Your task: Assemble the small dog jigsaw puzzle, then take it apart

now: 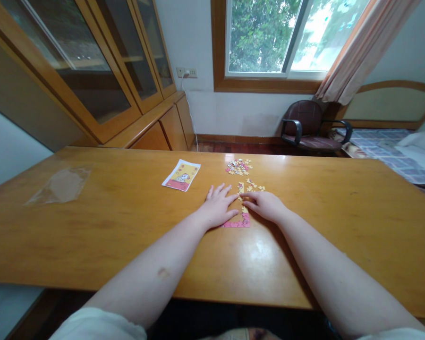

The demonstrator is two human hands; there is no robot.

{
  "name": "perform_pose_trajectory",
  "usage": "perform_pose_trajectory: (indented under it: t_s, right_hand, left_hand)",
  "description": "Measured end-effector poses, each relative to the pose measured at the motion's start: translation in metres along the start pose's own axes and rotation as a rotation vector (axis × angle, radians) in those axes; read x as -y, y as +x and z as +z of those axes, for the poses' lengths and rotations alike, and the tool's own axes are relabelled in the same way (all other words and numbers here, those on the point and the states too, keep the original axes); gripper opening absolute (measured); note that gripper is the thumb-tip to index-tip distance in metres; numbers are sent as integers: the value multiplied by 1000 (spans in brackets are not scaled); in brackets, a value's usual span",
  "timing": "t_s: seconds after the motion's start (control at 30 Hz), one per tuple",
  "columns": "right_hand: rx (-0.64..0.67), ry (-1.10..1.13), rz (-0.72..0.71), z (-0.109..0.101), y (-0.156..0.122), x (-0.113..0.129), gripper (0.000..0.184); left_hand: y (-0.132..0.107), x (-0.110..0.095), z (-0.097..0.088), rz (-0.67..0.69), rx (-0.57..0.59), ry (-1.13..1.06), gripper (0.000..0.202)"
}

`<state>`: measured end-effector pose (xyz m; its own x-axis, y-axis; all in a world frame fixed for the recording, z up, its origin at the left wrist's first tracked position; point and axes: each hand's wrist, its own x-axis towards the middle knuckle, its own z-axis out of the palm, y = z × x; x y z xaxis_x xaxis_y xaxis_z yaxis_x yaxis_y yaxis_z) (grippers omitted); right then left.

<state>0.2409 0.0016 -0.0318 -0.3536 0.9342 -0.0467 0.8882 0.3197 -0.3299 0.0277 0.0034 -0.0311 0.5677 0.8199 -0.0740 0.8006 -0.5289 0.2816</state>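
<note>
A partly joined jigsaw puzzle lies on the table, its pink pieces forming a lower edge and corner, with yellow pieces running up the right side. My left hand rests flat with fingers spread over the puzzle's left part, hiding some of it. From the right, my right hand reaches in with its index fingertip on a small yellow puzzle piece near the left fingertips. Its thumb sits just below, apart from the index finger. A few loose yellow pieces lie just beyond the right hand.
Farther back is a pile of puzzle pieces. A picture card with a white animal on yellow and pink lies left of it. A clear plastic bag is on the table's left. Beyond stand a cabinet and a chair.
</note>
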Motion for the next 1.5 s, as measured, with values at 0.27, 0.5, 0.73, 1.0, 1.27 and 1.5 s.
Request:
perform_pose_trajectory:
  t_s: [0.27, 0.5, 0.73, 1.0, 1.27, 1.5]
  right_hand:
    - [-2, 4, 12, -2, -1, 4, 34]
    - [-190, 65, 233, -7, 1, -2, 35]
    - [-351, 158, 542, -12, 2, -25, 32]
    - [-228, 52, 621, -21, -1, -28, 33]
    - [-169, -130, 531, -20, -2, -22, 32]
    - [-203, -78, 448, -15, -1, -22, 27]
  left_hand:
    - [0, -2, -4, 152, 50, -63, 56]
    - [0, -2, -3, 153, 50, -75, 59]
    - [-2, -6, -9, 172, 41, -103, 53]
    - [3, 2, 2, 190, 96, -90, 62]
    - [2, -4, -4, 151, 22, -129, 51]
    - [2, -2, -6, 112, -125, -204, 39]
